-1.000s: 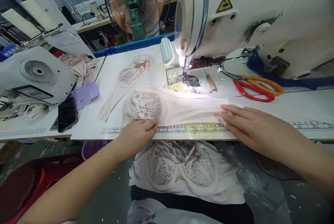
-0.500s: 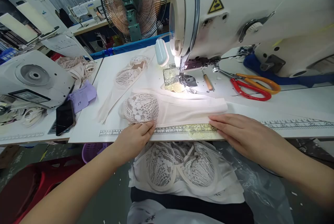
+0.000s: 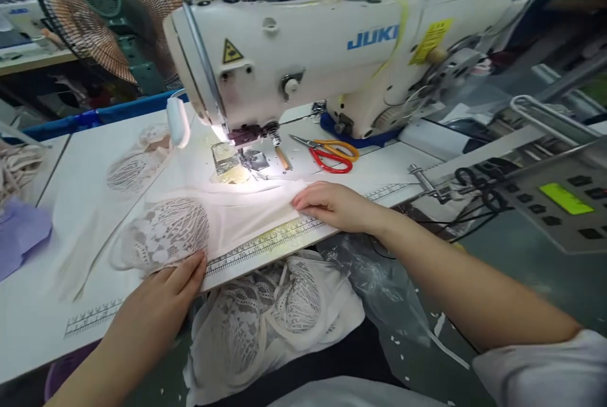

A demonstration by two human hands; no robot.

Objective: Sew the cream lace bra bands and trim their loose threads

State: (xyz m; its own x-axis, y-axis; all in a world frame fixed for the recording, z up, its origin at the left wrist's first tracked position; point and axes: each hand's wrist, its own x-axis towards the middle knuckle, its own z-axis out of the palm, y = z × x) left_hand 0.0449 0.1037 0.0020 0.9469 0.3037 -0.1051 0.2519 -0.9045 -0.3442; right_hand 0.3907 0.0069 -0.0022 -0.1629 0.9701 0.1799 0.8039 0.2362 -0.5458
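A pale cream bra (image 3: 251, 211) lies across the white table, with a lace cup (image 3: 173, 227) at its left and a smooth band stretching right. My left hand (image 3: 161, 293) is closed at the lower edge of that cup, fingers together; its thumb is hidden. At the band's right end, my right hand (image 3: 334, 205) pinches the fabric between thumb and fingers. The other lace cup (image 3: 135, 164) lies farther back on the left. Just behind the band is the lit needle area (image 3: 241, 160) of a white sewing machine (image 3: 294, 47).
Scissors with red and orange handles (image 3: 332, 157) lie beside the machine bed. A printed ruler (image 3: 265, 239) runs along the table's front edge. Another lace bra (image 3: 284, 312) rests on my lap. A fan (image 3: 109, 9) stands behind, and a control panel (image 3: 559, 192) juts in at right.
The view has swung to the right, bringing in more of the machine and the control panel. My right hand has gone from lying flat at the band's end to pinching it.
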